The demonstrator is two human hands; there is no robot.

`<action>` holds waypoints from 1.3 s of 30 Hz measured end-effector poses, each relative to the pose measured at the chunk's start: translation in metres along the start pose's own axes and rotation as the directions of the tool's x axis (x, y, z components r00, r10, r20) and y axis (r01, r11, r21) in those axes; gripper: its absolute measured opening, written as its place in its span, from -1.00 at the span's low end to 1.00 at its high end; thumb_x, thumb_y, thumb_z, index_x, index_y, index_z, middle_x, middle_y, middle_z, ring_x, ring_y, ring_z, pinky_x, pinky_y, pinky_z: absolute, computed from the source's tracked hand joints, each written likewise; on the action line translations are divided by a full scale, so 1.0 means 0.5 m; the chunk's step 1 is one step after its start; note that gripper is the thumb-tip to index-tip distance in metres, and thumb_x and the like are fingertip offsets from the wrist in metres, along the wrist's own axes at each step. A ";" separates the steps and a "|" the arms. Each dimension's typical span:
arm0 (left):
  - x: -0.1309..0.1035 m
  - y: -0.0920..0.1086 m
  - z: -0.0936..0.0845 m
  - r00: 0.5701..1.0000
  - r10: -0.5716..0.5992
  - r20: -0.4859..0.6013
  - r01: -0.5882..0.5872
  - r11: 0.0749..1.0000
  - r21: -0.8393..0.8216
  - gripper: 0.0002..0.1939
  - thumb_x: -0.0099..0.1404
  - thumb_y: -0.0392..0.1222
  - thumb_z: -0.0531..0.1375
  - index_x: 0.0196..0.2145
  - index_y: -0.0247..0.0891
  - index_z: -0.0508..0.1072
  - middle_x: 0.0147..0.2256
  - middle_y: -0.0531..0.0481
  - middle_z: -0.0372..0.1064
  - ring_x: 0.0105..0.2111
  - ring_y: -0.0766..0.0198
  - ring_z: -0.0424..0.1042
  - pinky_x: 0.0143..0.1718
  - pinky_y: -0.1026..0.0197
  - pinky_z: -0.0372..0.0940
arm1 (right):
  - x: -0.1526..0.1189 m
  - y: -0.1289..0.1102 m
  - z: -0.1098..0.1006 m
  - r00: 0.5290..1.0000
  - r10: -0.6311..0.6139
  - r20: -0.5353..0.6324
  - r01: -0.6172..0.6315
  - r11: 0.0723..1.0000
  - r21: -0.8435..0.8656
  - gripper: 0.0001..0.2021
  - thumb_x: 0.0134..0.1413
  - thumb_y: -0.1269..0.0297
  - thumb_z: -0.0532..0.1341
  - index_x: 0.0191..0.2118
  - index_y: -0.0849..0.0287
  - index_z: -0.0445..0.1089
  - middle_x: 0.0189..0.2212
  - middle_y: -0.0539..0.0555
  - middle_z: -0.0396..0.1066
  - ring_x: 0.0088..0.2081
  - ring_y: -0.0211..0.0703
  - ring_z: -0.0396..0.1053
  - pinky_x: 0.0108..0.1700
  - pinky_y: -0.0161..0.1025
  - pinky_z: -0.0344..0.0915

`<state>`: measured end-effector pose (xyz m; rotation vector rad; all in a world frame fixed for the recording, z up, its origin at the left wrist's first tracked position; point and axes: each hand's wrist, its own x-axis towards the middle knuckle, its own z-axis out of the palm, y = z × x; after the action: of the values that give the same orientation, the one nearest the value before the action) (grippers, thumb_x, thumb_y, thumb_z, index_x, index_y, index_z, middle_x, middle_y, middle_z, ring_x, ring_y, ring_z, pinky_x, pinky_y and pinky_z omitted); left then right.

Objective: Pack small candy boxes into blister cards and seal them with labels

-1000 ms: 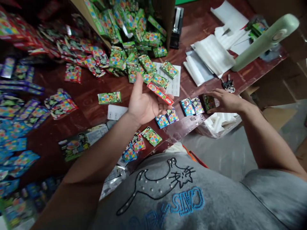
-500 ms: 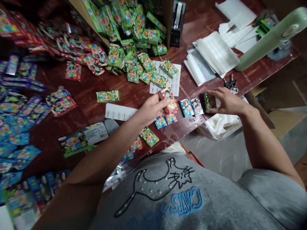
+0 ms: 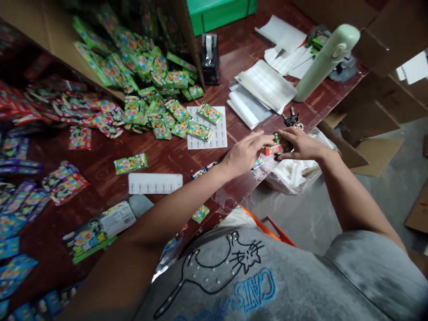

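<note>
My left hand (image 3: 242,154) reaches across the table's front edge, its fingers closed on a small red printed box (image 3: 272,150). Beside it, my right hand (image 3: 299,143) has thumb and fingers curled around a small dark green printed box (image 3: 283,143); the two boxes are close together or touching. Part of a blue box (image 3: 258,163) shows beneath my left hand, which hides the rest there. More small boxes (image 3: 204,170) peek out behind my left wrist. A green box (image 3: 200,214) lies near the table edge.
Green packets (image 3: 147,67) fill a cardboard carton (image 3: 40,26); red, purple and blue packets lie leftward. A sticker sheet (image 3: 219,140), label strip (image 3: 155,183), tape dispenser (image 3: 210,62), keys (image 3: 291,119) and tall pale-green bottle (image 3: 326,64) stand around. Below the edge sits a bag of white scraps (image 3: 294,174).
My left hand has moved right with the red box, to beside the green box at my right hand. It now covers the row of blue and purple boxes. The view has shifted.
</note>
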<state>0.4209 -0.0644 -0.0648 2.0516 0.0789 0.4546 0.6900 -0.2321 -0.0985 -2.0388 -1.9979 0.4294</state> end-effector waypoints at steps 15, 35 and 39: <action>0.058 -0.001 0.080 0.938 -0.307 -0.162 0.343 0.890 0.300 -0.52 0.45 -0.27 0.28 0.29 -0.24 0.43 0.19 -0.24 0.54 0.19 -0.07 0.53 0.29 -0.14 0.40 | -0.037 0.020 -0.002 0.994 -0.003 -0.112 0.020 0.989 0.148 0.10 0.03 -0.32 0.45 0.56 0.05 0.10 0.25 0.35 0.32 0.27 0.39 0.36 0.33 0.36 0.40; 0.009 0.001 0.106 0.967 -0.239 0.093 0.073 0.605 0.793 -0.45 0.60 0.01 0.13 0.45 -0.11 0.35 0.55 -0.24 0.09 0.53 -0.18 0.13 0.43 -0.42 0.09 | -0.042 0.005 0.064 0.941 0.185 -0.284 0.116 0.613 0.782 -0.30 -0.02 -0.27 0.49 0.08 -0.06 0.24 0.45 0.30 0.26 0.46 0.26 0.31 0.45 0.31 0.25; 0.002 -0.003 0.103 0.971 -0.221 0.095 0.066 0.627 0.776 -0.46 0.61 -0.02 0.10 0.44 -0.16 0.37 0.54 -0.27 0.11 0.53 -0.17 0.12 0.42 -0.41 0.10 | -0.044 -0.036 0.073 0.920 0.264 -0.290 0.180 0.372 0.910 -0.12 -0.13 -0.42 0.40 0.22 -0.16 0.13 0.50 0.28 0.20 0.46 0.38 0.29 0.38 0.47 0.27</action>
<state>0.4402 -0.1062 -0.0884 2.9054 0.3878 0.1114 0.6592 -0.2543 -0.1248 -1.2373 -0.9767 0.8416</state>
